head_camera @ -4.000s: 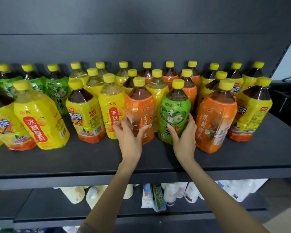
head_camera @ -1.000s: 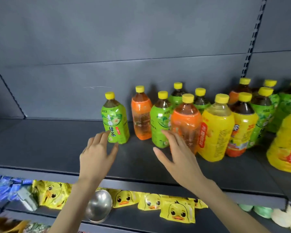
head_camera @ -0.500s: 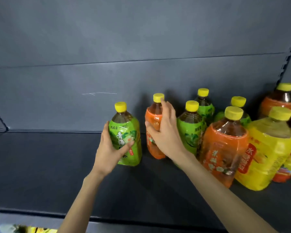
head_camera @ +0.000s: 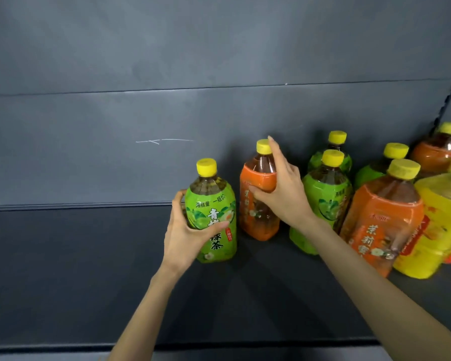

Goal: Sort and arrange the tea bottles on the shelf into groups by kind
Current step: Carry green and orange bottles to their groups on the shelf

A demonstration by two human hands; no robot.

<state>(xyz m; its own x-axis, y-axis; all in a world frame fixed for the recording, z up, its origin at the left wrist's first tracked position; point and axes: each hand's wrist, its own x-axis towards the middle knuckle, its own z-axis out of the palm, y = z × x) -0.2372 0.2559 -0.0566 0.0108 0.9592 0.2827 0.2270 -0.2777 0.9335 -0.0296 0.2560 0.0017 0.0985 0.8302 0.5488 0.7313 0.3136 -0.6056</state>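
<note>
Sorting looked barely started tbh: left hand [head_camera: 183, 238] wrapped round a green bottle [head_camera: 217, 201], right hand [head_camera: 287, 197] gripping the orange bottle [head_camera: 256, 220] just beside it on the shelf [head_camera: 76, 269], other bottles [head_camera: 382, 225] to the right all jumbled.

The green bottle [head_camera: 216, 201] says 两瓶量 一瓶价 in small words, with big 青 and 茶. The front orange bottle [head_camera: 375, 230] says 茉莉.
</note>
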